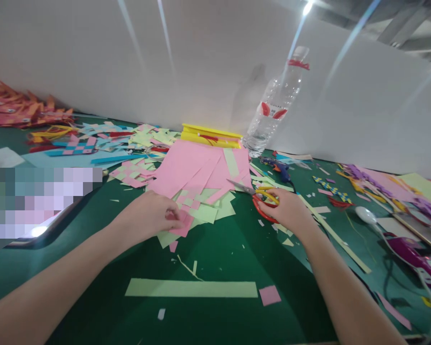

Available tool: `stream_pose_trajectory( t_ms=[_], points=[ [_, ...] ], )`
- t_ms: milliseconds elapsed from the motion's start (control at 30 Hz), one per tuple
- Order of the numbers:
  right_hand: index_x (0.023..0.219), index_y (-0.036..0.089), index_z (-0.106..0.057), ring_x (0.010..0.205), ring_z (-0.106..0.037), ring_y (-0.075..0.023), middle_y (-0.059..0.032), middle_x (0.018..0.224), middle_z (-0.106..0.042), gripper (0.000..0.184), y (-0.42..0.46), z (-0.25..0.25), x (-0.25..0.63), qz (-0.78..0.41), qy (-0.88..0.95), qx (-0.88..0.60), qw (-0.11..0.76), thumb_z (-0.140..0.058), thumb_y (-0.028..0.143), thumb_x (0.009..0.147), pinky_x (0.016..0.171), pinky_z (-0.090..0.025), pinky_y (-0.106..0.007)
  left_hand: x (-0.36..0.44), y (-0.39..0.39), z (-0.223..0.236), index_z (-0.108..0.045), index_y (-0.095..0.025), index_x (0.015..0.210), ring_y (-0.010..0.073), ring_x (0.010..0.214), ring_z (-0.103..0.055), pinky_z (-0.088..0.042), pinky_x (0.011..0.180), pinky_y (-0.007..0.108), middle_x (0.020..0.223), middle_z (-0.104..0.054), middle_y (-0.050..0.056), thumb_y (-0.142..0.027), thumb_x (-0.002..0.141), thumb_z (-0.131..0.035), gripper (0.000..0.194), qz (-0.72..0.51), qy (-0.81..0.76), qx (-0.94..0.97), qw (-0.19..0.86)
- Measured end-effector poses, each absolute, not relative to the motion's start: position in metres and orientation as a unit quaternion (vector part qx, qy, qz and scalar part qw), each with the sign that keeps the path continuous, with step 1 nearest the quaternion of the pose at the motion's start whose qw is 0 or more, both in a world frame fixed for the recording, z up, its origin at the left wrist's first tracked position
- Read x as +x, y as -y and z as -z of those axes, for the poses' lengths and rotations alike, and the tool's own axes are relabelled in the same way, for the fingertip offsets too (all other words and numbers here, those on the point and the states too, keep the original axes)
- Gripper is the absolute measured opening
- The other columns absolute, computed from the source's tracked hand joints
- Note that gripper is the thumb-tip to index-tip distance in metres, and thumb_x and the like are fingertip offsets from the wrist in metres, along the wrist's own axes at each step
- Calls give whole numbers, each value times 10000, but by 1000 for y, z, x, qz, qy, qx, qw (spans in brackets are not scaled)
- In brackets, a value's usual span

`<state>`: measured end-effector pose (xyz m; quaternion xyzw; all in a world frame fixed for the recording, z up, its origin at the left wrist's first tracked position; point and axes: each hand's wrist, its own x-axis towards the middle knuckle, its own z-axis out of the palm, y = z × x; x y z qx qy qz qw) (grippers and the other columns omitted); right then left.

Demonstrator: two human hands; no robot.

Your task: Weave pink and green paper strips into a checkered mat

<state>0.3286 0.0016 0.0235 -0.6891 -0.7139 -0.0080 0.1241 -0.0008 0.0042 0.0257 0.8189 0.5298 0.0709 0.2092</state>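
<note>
Two bare hands are at work in my head view, low over the dark green table mat (pixel 215 249). My left hand (pixel 154 215) is curled nearly closed, fingertips pinched on a small pink paper piece (pixel 183 224) at the near edge of a woven pink-and-pale-green paper square (pixel 196 203). That weave lies flat on the mat, half tucked under a fan of loose pink paper sheets (pixel 201 165), with pale green strips sticking out around it.

My right hand (pixel 289 211) is folded around the red-and-yellow handles of a pair of metal-bladed scissors (pixel 253 194). The blades point left toward the pink sheets and look close together; the tips rest just over the edge of the paper pile, and I cannot tell whether they touch it.

Nearer to me lies a long pale green paper strip (pixel 191 288), with a small pink paper square (pixel 269 295) just beside its right end. Behind the pile stands a clear plastic water bottle (pixel 276 108) against the white wall, a flat yellow paper stack (pixel 211 135) to its left. A blue glue gun (pixel 278 167) lies beyond my right hand.
</note>
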Motion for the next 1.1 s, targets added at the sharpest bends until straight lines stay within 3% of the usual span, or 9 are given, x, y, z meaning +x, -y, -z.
stream_pose_trajectory(
  t_ms=[133,333,567,800,1100],
  points=[
    [965,184,-644,771,-673,-288,-111,909,-704,386,-2,-22,327,36,698,-703,132,-531,501,776,610,-521,-378,1,-4,-28,-752,-220,711,249,721,-640,-427,571,307,746,-741,75,-375,716,-569,241,-62,-530,819,209],
    [1023,192,-606,867,-672,-280,-103,1018,-691,417,-1,-36,348,-17,716,-660,225,-634,444,692,710,-548,-389,0,-4,-28,-748,-229,720,255,757,-644,-424,582,304,755,-744,67,-381,712,-568,236,-53,-536,818,204],
    [1001,246,-647,920,-671,-235,-41,1107,-675,323,3,-38,356,-110,795,-582,132,-647,350,695,764,-548,-342,2,-4,-31,-750,-217,758,231,751,-640,-427,609,287,787,-742,56,-413,720,-565,272,-33,-543,810,221],
    [1062,248,-622,969,-659,-240,-47,1161,-660,347,1,-28,342,-70,786,-597,145,-609,398,750,797,-534,-363,2,-2,-32,-747,-201,754,264,767,-633,-418,609,310,811,-739,87,-398,707,-569,270,-36,-551,798,239],
    [988,170,-618,797,-651,-265,-105,922,-694,433,-6,-19,332,10,667,-700,257,-587,508,719,677,-499,-369,2,-4,-30,-738,-230,739,243,750,-631,-404,590,286,768,-733,51,-381,705,-573,226,-40,-549,804,224]
  ],
)
